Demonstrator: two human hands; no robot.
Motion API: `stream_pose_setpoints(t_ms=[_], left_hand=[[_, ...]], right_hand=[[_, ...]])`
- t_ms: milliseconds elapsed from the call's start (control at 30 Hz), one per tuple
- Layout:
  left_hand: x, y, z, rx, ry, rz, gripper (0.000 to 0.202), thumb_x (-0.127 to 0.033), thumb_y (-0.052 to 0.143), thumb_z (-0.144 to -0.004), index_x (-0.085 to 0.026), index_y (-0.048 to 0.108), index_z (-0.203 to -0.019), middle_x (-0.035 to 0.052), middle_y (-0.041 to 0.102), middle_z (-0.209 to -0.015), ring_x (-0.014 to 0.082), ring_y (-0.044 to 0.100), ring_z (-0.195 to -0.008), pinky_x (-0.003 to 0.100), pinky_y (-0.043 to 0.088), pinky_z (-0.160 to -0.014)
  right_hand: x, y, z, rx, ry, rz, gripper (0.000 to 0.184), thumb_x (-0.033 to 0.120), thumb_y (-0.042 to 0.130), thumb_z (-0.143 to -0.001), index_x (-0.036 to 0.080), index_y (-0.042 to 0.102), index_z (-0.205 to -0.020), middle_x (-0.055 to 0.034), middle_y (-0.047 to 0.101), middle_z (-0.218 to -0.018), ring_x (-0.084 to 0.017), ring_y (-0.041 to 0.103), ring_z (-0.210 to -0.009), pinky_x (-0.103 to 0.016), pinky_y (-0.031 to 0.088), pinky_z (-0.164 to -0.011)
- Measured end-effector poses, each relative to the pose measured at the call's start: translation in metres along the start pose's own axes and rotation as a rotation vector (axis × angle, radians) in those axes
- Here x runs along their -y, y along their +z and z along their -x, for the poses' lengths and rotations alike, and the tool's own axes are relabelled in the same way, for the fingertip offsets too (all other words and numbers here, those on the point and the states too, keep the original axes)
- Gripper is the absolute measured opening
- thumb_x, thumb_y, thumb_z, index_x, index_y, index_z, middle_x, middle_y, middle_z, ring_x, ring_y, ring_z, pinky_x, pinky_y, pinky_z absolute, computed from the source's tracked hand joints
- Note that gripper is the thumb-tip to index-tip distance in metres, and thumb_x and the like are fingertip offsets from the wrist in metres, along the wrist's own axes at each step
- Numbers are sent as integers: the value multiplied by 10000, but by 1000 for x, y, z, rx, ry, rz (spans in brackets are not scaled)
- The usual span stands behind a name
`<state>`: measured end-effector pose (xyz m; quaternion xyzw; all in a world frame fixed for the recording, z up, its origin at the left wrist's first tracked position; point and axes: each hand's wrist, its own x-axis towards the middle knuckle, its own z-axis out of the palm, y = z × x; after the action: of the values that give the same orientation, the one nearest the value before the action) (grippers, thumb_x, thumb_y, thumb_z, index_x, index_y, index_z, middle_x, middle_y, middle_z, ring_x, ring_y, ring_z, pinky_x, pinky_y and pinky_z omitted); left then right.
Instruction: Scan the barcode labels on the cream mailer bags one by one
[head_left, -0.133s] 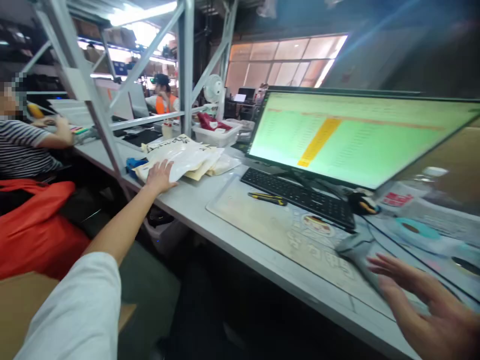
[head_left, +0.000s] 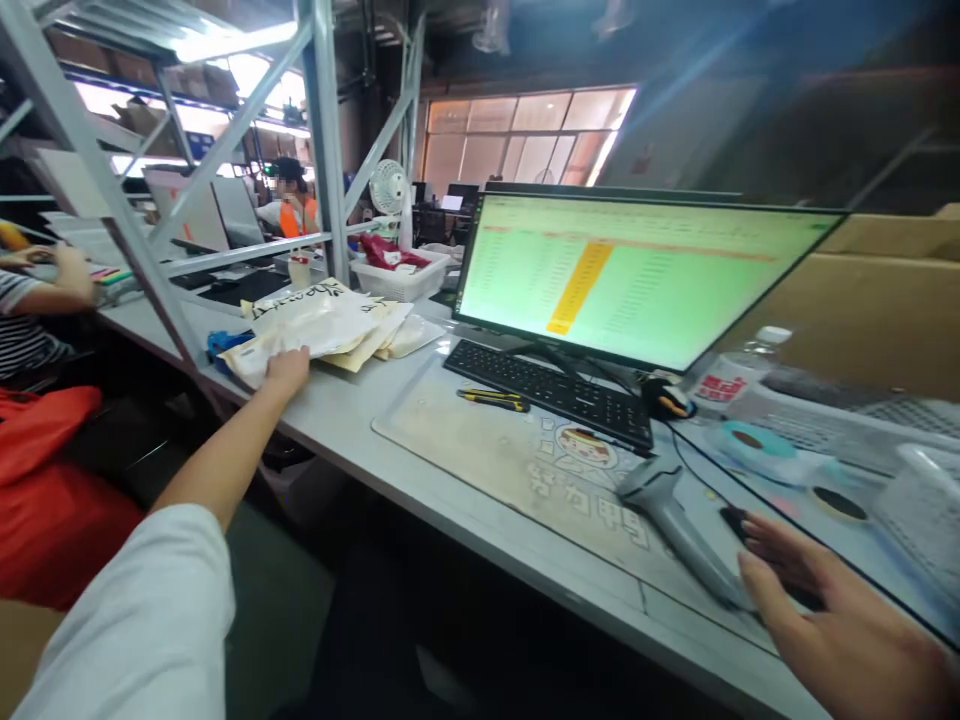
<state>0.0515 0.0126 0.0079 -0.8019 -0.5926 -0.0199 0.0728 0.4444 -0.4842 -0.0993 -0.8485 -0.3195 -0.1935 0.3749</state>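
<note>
My left hand [head_left: 287, 370] is at the near edge of a flat, glossy white packet [head_left: 319, 325], its fingers curled in; the tips are hidden, so I cannot tell whether they pinch it. This packet lies on top of a loose pile of cream and white flat parcels [head_left: 364, 350] with black lettering, on the pale grey desktop [head_left: 345, 403] to the left of a wide black-framed monitor [head_left: 517, 270]. A crumpled bright blue item [head_left: 227, 345] sits at the pile's left side, and a white plastic basket [head_left: 397, 283] with a dark red bundle [head_left: 386, 254] in it stands behind. My right hand [head_left: 847, 625] is loosely spread, thumb apart from the fingers, just beside a grey handheld scanner [head_left: 679, 535]; a dark object [head_left: 802, 575] shows partly behind my fingers, and I cannot tell whether I touch it. Between my hands, a black and yellow cutter [head_left: 493, 401] lies on a beige printed desk mat [head_left: 450, 440], in front of a long black keyboard [head_left: 551, 393].
</note>
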Motion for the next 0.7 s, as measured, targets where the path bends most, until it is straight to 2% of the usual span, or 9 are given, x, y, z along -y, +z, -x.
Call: stream_pose_setpoints(t_ms=[100, 200, 300, 367, 400, 467, 533, 633, 700], left_hand=[[-10, -20, 29, -137, -60, -25, 442, -176, 334, -1027, -24, 576, -1364, 291, 697, -1212, 426, 675, -1148, 504, 503, -953], [-54, -27, 92, -250, 7, -38, 472, -236, 307, -1054, -72, 546, -1427, 241, 735, -1134, 397, 720, -1050, 484, 531, -910], [-133, -2, 164, -4, 300, 32, 487, -242, 419, -1030, -120, 518, -1491, 211, 719, -1265, 347, 723, -1105, 436, 550, -951], [-184, 26, 204, 143, 562, 140, 643, -435, 526, -1024, -99, 438, -1565, 235, 613, -1454, 361, 603, -1340, 453, 475, -1125], [-205, 39, 220, 179, 629, 196, 776, -559, 549, -1004, -72, 396, -1589, 262, 529, -1535, 387, 495, -1449, 496, 385, -1214], [-235, 60, 242, 216, 694, 326, 1014, -764, 533, -936, -61, 311, -1633, 276, 332, -1662, 428, 255, -1576, 585, 191, -1295], [-251, 69, 254, 243, 671, 469, 1024, -820, 466, -932, -99, 311, -1642, 236, 228, -1710, 427, 153, -1601, 629, 121, -1299], [-260, 68, 265, 219, 690, 638, 843, -731, 390, -1015, -130, 394, -1606, 179, 298, -1701, 351, 211, -1604, 575, 175, -1312], [-263, 68, 273, 173, 771, 639, 769, -683, 407, -1033, -140, 442, -1577, 163, 348, -1684, 326, 237, -1600, 547, 193, -1316]], right_hand=[[-34, 4, -6, 57, 105, 5, 402, 602, 616, -666, 399, 702, -1002, -80, 750, -824, -395, 729, -749, -540, 576, -665], [-45, 14, -10, 65, 112, -20, 417, 598, 609, -701, 354, 707, -1024, -111, 753, -914, -399, 735, -863, -537, 579, -745], [-37, 24, -8, 49, 74, -47, 469, 584, 570, -759, 280, 723, -1082, -144, 760, -1067, -403, 728, -986, -557, 569, -868], [-20, 22, 0, 39, 53, -93, 486, 548, 584, -809, 238, 734, -1150, -148, 756, -1141, -382, 728, -1020, -551, 561, -937], [-8, 16, 6, 27, 35, -148, 473, 520, 608, -831, 231, 735, -1183, -139, 754, -1167, -358, 731, -1023, -536, 563, -959], [22, -4, 20, 53, -24, -346, 418, 441, 664, -884, 247, 721, -1250, -107, 748, -1209, -299, 734, -1032, -498, 571, -996], [56, -32, 31, 140, -95, -606, 313, 312, 690, -923, 273, 731, -1232, -70, 766, -1153, -245, 747, -994, -414, 615, -951], [106, -75, 39, 447, -371, -838, 317, 154, 628, -960, 318, 725, -1215, -9, 782, -1103, -175, 753, -989, -265, 623, -910], [134, -93, 42, 744, -571, -932, 349, 183, 654, -975, 331, 681, -1289, 16, 773, -1166, -157, 742, -1055, -228, 605, -950]])
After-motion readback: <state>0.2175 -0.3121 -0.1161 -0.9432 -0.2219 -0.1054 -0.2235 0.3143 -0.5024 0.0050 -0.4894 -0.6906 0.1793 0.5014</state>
